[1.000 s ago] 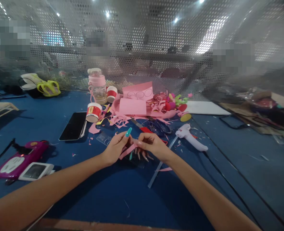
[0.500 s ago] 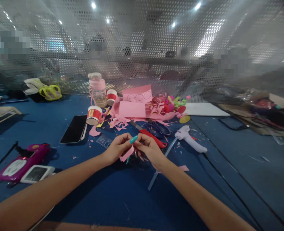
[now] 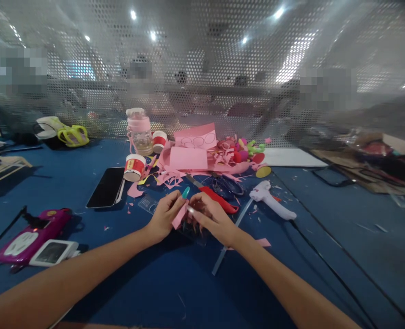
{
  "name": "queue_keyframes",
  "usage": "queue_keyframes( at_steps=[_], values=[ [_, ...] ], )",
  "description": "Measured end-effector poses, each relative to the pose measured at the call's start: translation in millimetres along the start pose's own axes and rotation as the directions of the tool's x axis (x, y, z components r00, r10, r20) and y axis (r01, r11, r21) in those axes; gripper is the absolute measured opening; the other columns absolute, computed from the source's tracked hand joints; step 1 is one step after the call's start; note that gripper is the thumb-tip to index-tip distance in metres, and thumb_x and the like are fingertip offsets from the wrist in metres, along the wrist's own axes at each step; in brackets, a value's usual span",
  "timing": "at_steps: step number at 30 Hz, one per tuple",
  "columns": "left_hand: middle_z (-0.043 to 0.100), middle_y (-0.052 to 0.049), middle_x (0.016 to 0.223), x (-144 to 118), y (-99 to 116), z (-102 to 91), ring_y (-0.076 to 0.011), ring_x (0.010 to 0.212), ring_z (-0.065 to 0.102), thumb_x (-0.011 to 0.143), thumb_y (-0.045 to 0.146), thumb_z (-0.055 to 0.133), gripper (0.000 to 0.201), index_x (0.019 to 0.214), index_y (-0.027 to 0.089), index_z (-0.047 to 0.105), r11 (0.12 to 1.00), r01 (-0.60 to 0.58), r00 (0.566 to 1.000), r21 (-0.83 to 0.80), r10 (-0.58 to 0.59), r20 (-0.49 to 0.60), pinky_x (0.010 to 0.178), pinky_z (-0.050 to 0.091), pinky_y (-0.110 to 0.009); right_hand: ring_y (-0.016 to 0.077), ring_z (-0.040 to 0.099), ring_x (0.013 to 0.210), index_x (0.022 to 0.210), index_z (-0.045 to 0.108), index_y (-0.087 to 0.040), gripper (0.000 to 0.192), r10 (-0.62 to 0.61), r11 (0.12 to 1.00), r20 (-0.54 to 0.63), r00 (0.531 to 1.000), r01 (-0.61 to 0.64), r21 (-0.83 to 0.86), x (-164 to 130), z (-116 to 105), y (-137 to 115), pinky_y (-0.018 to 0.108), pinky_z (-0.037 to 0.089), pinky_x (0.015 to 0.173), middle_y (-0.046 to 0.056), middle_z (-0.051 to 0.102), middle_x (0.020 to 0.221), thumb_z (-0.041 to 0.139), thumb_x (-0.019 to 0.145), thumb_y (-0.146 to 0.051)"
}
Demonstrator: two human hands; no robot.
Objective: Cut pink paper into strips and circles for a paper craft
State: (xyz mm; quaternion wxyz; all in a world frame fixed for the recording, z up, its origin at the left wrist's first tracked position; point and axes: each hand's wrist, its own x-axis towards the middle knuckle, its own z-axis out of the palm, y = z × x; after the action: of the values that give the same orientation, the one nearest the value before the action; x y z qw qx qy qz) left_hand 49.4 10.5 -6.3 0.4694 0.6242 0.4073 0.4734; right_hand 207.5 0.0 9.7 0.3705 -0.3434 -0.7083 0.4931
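Head view: left hand (image 3: 164, 217) and right hand (image 3: 211, 218) pinch, seemingly together, a pink paper strip (image 3: 180, 215)

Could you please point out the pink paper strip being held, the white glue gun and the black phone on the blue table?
pink paper strip (image 3: 179, 215), head view, on its lower half beside the left thumb.
white glue gun (image 3: 273, 204), head view, on the middle of its body.
black phone (image 3: 107, 186), head view, on the centre of its dark screen.

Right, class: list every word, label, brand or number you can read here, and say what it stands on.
None can be read.
Red-banded paper cup: label too blurred.
Pink sheet: drawn ovals only, no letters.
Small white device: screen too small to read.
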Motion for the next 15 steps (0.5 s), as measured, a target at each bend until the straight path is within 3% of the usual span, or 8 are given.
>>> queue_keyframes(
  at_steps=[2, 5, 9, 12, 15],
  values=[
    [0.033, 0.005, 0.061, 0.2, -0.4, -1.0, -0.0098, 0.057, 0.031, 0.084, 0.04, 0.044, 0.031, 0.063, 0.018, 0.037, 0.999, -0.011, 1.0, 0.032, 0.011, -0.013, 0.053, 0.027, -0.023, 0.0143, 0.055, 0.076, 0.098, 0.046, -0.02, 0.021, -0.057, 0.997, 0.056, 0.997, 0.06, -0.05, -2.0, -4.0, -1.6, 0.026, 0.045, 0.063, 0.002, 0.053, 0.087, 0.055, 0.082, -0.031],
    [0.033, 0.005, 0.058, -0.1, -1.2, -0.8, -0.0096, 0.056, 0.031, 0.084, 0.039, 0.045, 0.033, 0.06, 0.019, 0.035, 0.999, -0.021, 0.999, 0.032, 0.022, -0.042, 0.052, 0.027, -0.023, 0.0143, 0.053, 0.075, 0.1, 0.043, -0.02, 0.026, -0.076, 0.996, 0.098, 0.992, 0.08, -0.041, -2.0, -3.8, -0.4, 0.026, 0.045, 0.063, 0.002, 0.052, 0.087, 0.057, 0.08, -0.028],
    [0.033, 0.007, 0.054, -2.5, -1.4, 1.7, -0.0085, 0.051, 0.03, 0.083, 0.041, 0.047, 0.035, 0.059, 0.019, 0.035, 1.0, 0.004, 1.0, -0.008, -0.004, 0.002, 0.048, 0.025, -0.022, 0.0127, 0.053, 0.064, 0.087, 0.044, -0.02, 0.023, -0.038, 0.997, -0.019, 0.999, 0.036, -0.071, 2.0, 2.8, 6.2, 0.024, 0.042, 0.055, 0.0, 0.052, 0.076, 0.059, 0.078, -0.035],
    [0.037, 0.007, 0.052, -4.6, -1.8, 3.9, -0.0083, 0.048, 0.034, 0.084, 0.044, 0.044, 0.035, 0.061, 0.019, 0.037, 0.999, 0.03, 0.997, -0.024, -0.028, 0.066, 0.046, 0.027, -0.022, 0.0106, 0.049, 0.051, 0.08, 0.044, -0.021, 0.026, 0.005, 1.0, -0.11, 0.994, -0.004, 0.014, 4.6, 8.6, 9.1, 0.023, 0.038, 0.047, -0.003, 0.052, 0.063, 0.054, 0.081, -0.045],
    [0.037, 0.006, 0.054, -5.0, -2.2, 5.2, -0.0087, 0.05, 0.036, 0.086, 0.044, 0.042, 0.035, 0.062, 0.018, 0.038, 0.999, 0.02, 0.999, 0.03, -0.021, 0.029, 0.048, 0.028, -0.022, 0.0103, 0.046, 0.043, 0.07, 0.045, -0.021, 0.034, 0.089, 0.99, -0.215, 0.973, -0.063, 0.124, 6.5, 15.5, 6.8, 0.023, 0.035, 0.041, -0.003, 0.051, 0.054, 0.049, 0.081, -0.053]
  ],
)
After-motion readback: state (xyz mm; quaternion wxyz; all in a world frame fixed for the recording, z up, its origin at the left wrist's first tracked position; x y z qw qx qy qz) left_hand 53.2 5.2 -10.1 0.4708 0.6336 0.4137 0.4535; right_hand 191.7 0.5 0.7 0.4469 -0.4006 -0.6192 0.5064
